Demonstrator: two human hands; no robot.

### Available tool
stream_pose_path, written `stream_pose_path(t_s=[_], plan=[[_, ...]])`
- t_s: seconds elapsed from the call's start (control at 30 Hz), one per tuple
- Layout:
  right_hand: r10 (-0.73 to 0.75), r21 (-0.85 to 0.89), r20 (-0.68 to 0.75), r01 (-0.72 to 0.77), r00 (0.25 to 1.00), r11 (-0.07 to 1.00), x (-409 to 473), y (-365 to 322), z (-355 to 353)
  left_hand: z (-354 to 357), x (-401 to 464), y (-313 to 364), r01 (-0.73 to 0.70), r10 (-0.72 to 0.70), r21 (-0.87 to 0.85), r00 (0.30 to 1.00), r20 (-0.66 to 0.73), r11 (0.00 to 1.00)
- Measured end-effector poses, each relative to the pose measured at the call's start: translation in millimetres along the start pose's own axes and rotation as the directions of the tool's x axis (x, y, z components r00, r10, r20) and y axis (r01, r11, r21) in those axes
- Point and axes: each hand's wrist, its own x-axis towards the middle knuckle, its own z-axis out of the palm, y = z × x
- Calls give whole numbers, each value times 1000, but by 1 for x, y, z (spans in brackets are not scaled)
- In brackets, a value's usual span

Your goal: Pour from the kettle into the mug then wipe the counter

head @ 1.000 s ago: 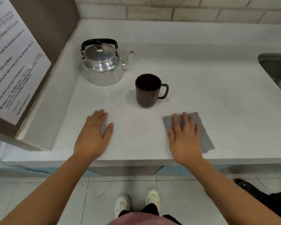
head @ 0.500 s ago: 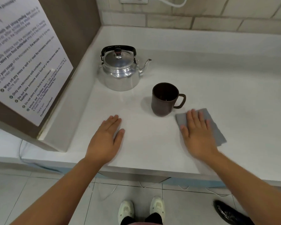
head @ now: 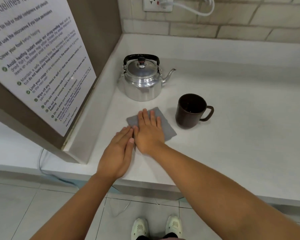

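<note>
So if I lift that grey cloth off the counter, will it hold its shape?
Probably not. The grey cloth lies thin and flat under the right hand, so it likely droops, and it looks light. On the smooth counter it probably slides easily.

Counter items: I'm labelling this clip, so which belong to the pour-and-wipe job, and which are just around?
Job: kettle, brown mug, grey cloth under the right hand, counter.
Around: wall notice, power outlet, white cable.

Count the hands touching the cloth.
1. The right hand lies flat on the grey cloth, in front of the kettle. The left hand rests on the bare counter beside it, fingertips near the cloth's edge.
</note>
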Motion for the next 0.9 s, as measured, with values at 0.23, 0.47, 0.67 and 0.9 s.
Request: stream_pose_path(t_s=[0.23,0.47,0.67,0.9], plan=[[-13,-19,-70,12,997,1000,-96,57,3,7,4,7,-60,50,130,996,78,990],[388,-17,-177,-397,905,918,-166,169,-32,31,42,40,-86,67,115,985,160,990],[474,-26,-221,-491,852,871,-153,203,-41,46,40,36,-111,71,203,979,193,973],[495,-67,-142,-507,857,859,-149,196,-55,40,44,40,-117,63,234,972,227,965]])
